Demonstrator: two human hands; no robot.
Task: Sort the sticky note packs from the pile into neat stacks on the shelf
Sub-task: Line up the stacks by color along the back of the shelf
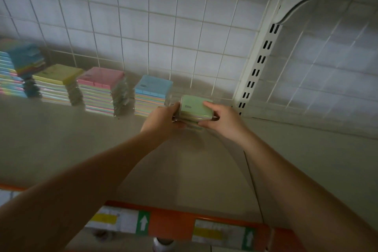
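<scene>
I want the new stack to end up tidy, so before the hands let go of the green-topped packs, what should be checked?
1. Both hands grip the packs: left hand and right hand hold the green-topped packs from each side: ok.
2. Packs resting on the shelf: cannot tell.
3. Gap to the blue-topped stack: close beside it, contact unclear: cannot tell.
4. Packs squared up: edges blurred: cannot tell.
5. Space to the right upright: ok.
</scene>
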